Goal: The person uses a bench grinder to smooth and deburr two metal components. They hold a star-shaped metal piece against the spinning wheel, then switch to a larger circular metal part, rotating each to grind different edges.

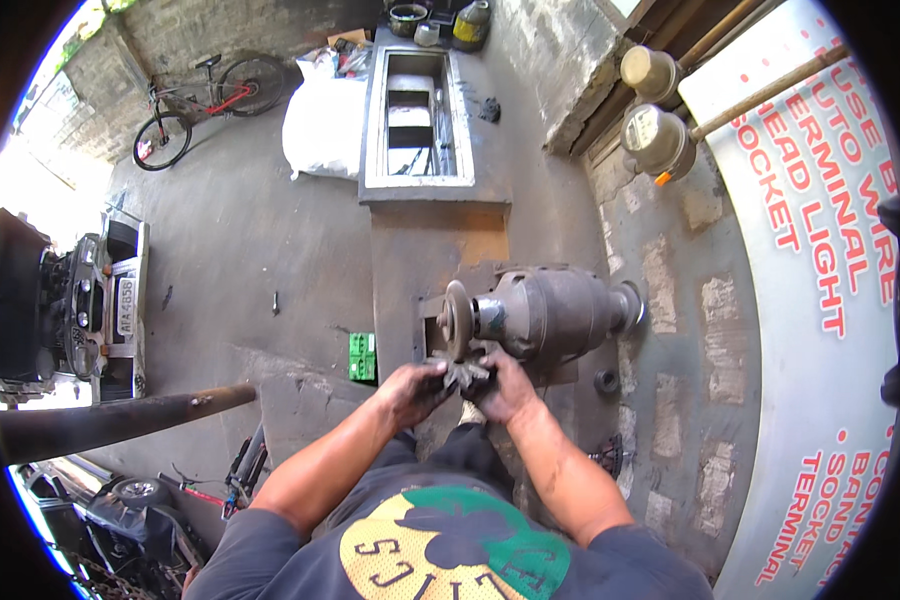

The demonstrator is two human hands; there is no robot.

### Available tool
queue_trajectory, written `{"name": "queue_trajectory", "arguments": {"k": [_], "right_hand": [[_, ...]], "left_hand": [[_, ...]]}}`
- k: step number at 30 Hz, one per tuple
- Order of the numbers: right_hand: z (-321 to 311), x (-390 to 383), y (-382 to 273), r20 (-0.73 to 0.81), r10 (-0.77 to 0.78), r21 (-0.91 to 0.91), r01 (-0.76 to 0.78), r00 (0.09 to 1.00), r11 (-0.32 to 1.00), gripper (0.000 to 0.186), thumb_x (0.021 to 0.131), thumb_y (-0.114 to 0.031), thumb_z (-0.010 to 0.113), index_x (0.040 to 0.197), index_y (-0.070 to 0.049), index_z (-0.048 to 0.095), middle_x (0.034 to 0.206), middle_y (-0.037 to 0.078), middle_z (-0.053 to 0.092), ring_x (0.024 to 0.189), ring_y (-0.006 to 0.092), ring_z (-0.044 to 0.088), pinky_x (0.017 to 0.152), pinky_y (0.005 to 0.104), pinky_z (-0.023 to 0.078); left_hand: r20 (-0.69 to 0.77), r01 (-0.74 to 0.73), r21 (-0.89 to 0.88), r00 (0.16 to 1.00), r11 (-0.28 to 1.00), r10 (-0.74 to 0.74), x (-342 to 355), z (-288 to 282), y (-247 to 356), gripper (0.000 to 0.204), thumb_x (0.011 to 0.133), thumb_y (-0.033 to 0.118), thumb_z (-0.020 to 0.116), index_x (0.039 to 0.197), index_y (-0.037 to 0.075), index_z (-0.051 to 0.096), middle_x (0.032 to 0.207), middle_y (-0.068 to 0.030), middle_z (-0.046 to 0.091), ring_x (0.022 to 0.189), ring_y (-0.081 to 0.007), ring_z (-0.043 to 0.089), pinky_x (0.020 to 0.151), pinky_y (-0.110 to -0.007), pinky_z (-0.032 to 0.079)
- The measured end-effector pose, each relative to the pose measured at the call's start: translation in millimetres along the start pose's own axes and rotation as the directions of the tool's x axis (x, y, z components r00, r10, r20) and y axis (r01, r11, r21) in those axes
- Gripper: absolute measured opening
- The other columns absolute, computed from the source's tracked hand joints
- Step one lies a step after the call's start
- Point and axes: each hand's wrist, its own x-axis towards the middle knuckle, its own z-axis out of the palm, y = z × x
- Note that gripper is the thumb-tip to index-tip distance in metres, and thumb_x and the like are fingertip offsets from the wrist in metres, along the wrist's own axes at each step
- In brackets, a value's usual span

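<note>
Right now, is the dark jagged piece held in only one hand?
No: the left hand and the right hand both hold the dark jagged piece, one from each side.

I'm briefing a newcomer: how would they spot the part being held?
Find the big grey bench grinder. Below its wheel in the picture, the left hand and right hand hold the dark metal part, its jagged, pronged outline unlike the round wheel.

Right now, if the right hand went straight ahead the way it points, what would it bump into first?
Probably the round wheel on the left end of the grey machine; the right hand, gripping the dark metal part, points forward and slightly left. Depth is unclear from above.
</note>
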Motion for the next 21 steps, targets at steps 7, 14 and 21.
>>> {"name": "queue_trajectory", "arguments": {"k": [7, 14, 21], "right_hand": [[12.8, -63.8, 10.9, 0.151, 0.165, -0.053, -0.159, 0.975, 0.986, 0.056, 0.087, -0.015, 0.063, 0.137, 0.008, 0.058, 0.131, 0.019, 0.069, 0.118, 0.0303, 0.068, 0.11, 0.0459, 0.051], [-54.6, 20.4, 5.0, 0.324, 0.083, 0.265, -0.175, 0.942, 0.948, 0.059, 0.082, -0.016, 0.057, 0.135, 0.009, 0.057, 0.125, 0.023, 0.069, 0.112, 0.0356, 0.069, 0.111, 0.0488, 0.05], [5.3, -2.8, 0.2, -0.061, 0.114, 0.175, -0.102, 0.992, 0.979, 0.027, 0.086, -0.019, 0.056, 0.103, 0.0, 0.067, 0.098, 0.013, 0.074, 0.086, 0.0259, 0.072, 0.081, 0.0415, 0.06]], "left_hand": [[0.198, 0.049, 0.227, 0.976, 0.973, -0.096, -63.0, 4.5, -11.2, 0.058, 0.089, 0.019, 0.079, 0.141, 0.008, 0.057, 0.129, -0.0048, 0.068, 0.12, -0.0211, 0.064, 0.101, -0.042, 0.053], [0.127, -0.004, -0.067, 0.992, 0.998, 0.012, -7.1, 8.8, -2.2, 0.021, 0.098, 0.01, 0.068, 0.117, 0.0, 0.067, 0.111, -0.0083, 0.074, 0.103, -0.0204, 0.072, 0.096, -0.031, 0.061], [0.029, 0.02, -0.053, 0.999, 0.998, -0.018, -13.9, 12.6, 4.0, 0.024, 0.096, 0.007, 0.069, 0.12, 0.003, 0.066, 0.112, -0.007, 0.073, 0.106, -0.0189, 0.071, 0.099, -0.032, 0.06]]}}
